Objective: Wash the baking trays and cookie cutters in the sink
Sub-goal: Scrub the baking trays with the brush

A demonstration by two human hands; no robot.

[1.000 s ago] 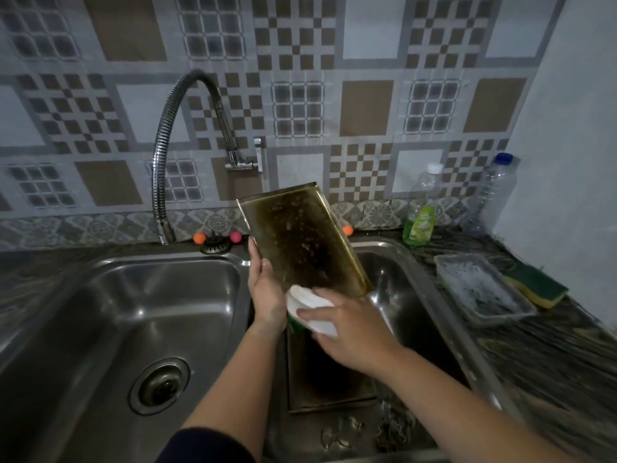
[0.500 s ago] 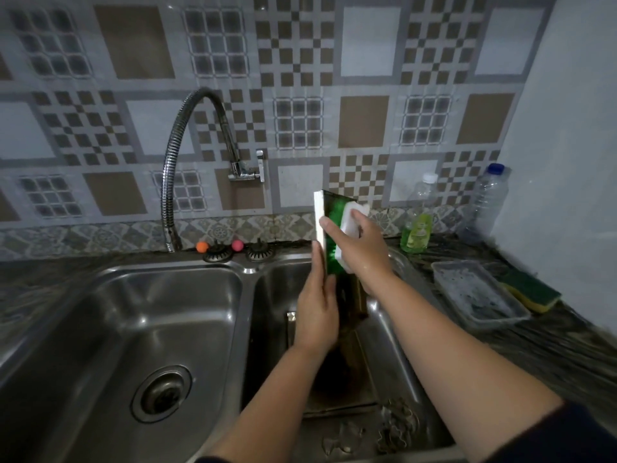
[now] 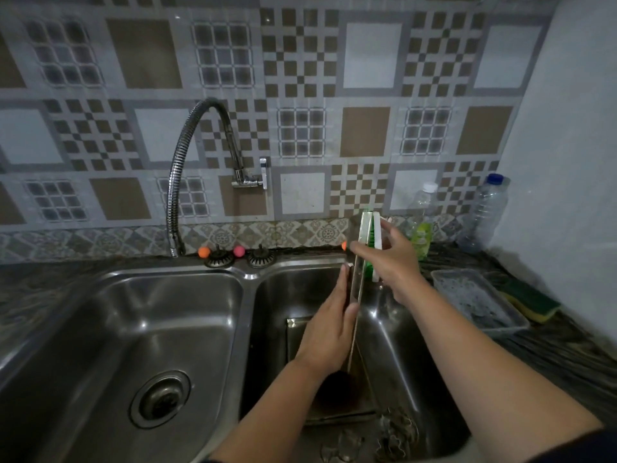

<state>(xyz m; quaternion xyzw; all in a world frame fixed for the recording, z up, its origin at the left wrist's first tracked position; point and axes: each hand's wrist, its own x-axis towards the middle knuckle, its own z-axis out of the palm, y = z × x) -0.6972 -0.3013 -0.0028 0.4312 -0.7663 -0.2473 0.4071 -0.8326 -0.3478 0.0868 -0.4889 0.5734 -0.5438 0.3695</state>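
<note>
Over the right sink basin (image 3: 410, 372) I hold a metal baking tray (image 3: 356, 282) upright and edge-on to the camera. My left hand (image 3: 329, 325) grips its lower part, thumb against the edge. My right hand (image 3: 392, 259) holds a green and white scrub brush (image 3: 373, 243) against the tray's right face near the top. Another tray (image 3: 302, 332) lies flat at the bottom of the basin, partly hidden by my left arm. Several metal cookie cutters (image 3: 377, 436) lie at the basin's near end.
A flexible steel faucet (image 3: 187, 168) arches over the left basin (image 3: 140, 345), which has a drain (image 3: 160, 399). On the right counter sit a soapy plastic tray (image 3: 477, 300), a green-yellow sponge (image 3: 531, 302), a dish soap bottle (image 3: 422, 225) and a clear bottle (image 3: 484, 215).
The tray turned from facing the camera to standing edge-on. My right hand moved the brush from the tray's lower edge up to its top right face.
</note>
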